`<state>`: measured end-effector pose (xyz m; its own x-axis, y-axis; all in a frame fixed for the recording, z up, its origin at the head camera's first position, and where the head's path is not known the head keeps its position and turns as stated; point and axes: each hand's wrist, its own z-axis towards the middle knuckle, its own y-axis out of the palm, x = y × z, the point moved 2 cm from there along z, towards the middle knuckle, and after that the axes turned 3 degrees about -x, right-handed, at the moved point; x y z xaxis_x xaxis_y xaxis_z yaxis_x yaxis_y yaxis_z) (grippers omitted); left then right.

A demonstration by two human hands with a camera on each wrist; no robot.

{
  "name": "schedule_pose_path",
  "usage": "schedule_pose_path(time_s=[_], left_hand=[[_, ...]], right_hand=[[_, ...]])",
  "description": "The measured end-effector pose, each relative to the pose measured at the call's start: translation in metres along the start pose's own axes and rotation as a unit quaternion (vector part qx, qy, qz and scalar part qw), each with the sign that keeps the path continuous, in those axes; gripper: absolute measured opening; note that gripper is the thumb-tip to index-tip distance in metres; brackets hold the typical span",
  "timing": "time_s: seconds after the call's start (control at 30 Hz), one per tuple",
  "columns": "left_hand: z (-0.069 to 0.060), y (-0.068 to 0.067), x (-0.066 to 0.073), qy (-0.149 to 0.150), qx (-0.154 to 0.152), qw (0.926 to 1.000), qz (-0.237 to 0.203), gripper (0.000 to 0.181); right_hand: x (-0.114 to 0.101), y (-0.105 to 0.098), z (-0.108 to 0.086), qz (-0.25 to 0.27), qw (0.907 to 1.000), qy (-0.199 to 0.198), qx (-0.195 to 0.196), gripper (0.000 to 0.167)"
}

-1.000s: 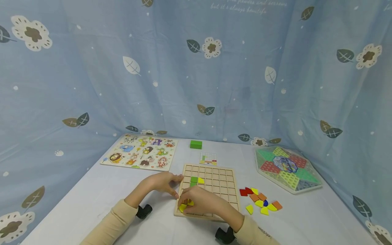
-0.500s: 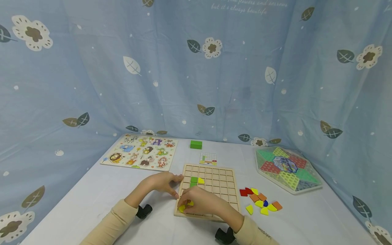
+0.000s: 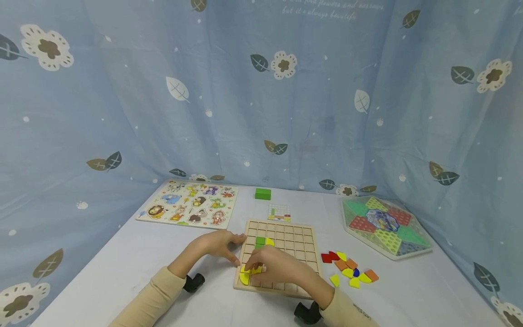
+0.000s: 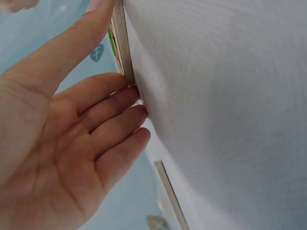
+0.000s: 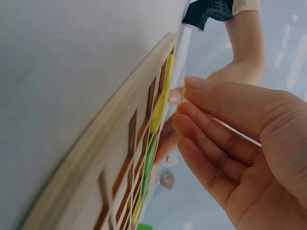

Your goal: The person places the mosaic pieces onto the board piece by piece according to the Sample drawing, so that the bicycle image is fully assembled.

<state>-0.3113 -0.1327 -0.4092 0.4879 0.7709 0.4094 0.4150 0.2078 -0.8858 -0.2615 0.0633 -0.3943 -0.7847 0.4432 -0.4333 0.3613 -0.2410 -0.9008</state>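
A wooden grid board point(image 3: 302, 232) lies on the white table. My left hand point(image 3: 222, 244) rests at its left edge, with thumb and fingertips touching the rim; in the left wrist view the fingers point(image 4: 110, 120) are nearly straight. My right hand point(image 3: 278, 267) hovers over the lower left of the board, and the right wrist view shows nothing between its loosely bent fingers point(image 5: 206, 143). Close by it, yellow rounded pieces point(image 3: 244, 278) lie in the lower-left cells. Green square pieces point(image 3: 260, 240) and another yellow piece point(image 3: 269, 241) sit higher up, partly covered by my right hand.
Loose red, yellow, orange and blue pieces point(image 3: 354, 282) lie right of the board. Behind it are a small pattern card point(image 3: 279, 212) and a green block point(image 3: 263, 194). An animal puzzle point(image 3: 189, 203) stands back left, a hexagonal game box point(image 3: 386, 227) at right.
My right hand has risen slightly from the yellow pieces at the lower left, leaving more of them in sight. The left hand stays at the board's edge.
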Motion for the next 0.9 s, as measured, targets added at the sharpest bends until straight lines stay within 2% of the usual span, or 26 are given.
schedule_pose_path(time_s=[0.17,0.43,0.67,0.9], left_hand=[[0.001,0.001,0.000,0.002,0.003,1.0000,-0.004,0.079],[0.001,0.000,0.000,0.005,0.001,1.0000,-0.006,0.079],[0.002,0.001,0.000,0.006,0.001,1.0000,-0.003,0.080],[0.002,0.001,-0.001,0.004,0.000,1.0000,-0.003,0.080]], right_hand=[[0.012,-0.007,-0.018,-0.016,0.9996,0.015,0.019,0.014],[0.034,-0.022,-0.059,-0.015,0.9980,0.042,0.045,0.014],[0.049,-0.027,-0.096,-0.013,0.9970,0.027,0.071,0.017],[0.062,-0.036,-0.133,-0.002,0.9964,0.031,0.079,0.021]])
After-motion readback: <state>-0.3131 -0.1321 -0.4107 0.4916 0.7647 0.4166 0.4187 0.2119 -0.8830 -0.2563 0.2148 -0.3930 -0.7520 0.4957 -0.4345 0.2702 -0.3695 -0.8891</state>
